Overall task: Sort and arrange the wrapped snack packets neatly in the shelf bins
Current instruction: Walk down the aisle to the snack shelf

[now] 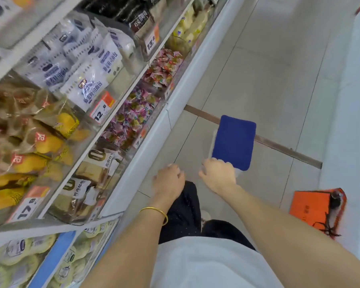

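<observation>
Down low, the right hand grips the near edge of the blue stool. The left hand hangs loosely curled and empty just beside it. The packets sit in the bins to the left, apart from both hands.

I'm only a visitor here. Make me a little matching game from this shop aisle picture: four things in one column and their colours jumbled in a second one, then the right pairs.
Things:
1. stool pad
2. bangle
3. bag on the floor
4. candies in the lower bin

Colours:
A. orange
B. mostly pink
C. blue
D. gold

Pairs: 1-C, 2-D, 3-A, 4-B
</observation>
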{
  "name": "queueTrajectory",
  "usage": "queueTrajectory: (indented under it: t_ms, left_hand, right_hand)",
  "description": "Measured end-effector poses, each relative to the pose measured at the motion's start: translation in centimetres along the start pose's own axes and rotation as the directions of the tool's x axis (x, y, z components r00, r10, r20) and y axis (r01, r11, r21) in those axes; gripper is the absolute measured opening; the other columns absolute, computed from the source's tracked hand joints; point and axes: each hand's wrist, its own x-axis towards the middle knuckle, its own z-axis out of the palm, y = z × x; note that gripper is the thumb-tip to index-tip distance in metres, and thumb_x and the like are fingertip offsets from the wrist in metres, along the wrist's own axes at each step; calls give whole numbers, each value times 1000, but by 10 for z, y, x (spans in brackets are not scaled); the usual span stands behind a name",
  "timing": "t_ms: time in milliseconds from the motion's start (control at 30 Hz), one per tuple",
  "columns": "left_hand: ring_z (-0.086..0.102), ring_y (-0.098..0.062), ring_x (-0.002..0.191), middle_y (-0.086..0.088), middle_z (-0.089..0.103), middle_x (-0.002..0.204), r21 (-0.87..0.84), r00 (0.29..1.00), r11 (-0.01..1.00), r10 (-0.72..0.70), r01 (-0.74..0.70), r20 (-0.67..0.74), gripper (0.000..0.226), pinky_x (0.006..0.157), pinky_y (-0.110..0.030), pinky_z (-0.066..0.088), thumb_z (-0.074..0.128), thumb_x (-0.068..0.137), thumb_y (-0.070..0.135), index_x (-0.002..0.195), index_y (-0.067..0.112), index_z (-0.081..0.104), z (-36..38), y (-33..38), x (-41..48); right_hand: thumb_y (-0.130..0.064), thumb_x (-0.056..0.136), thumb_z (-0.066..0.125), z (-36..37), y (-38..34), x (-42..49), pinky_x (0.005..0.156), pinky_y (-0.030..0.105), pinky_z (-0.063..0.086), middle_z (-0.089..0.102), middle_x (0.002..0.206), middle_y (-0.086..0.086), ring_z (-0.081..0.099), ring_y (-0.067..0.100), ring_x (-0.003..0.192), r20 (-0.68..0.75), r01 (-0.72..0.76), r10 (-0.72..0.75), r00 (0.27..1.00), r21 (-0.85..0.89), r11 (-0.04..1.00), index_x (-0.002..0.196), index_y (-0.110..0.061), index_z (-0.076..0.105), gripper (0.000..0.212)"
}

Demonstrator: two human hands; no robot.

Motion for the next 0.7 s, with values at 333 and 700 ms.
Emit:
queueTrajectory:
  t_ms: [333,700]
  left_hand:
    - [58,-29,93,-11,64,103,-52,996,997,-62,58,-71,30,78,-38,44,37,96,30,101,8,57,-106,9,192]
    - [49,-26,65,-4,44,64,-274,962,928,-271,253,-31,30,58,-35,39,41,92,30,66,15,42,-158,0,310]
  right_hand:
    - [-37,96,34,-90,-2,229,67,32,37,62,101,4,59,26,91,-41,105,-105,994,11,994,109,-14,57,35]
    - [-40,96,31,-142,-21,417,82,36,42,59,114,5,56,25,102,193,408,-376,906,-163,898,121,-16,51,40]
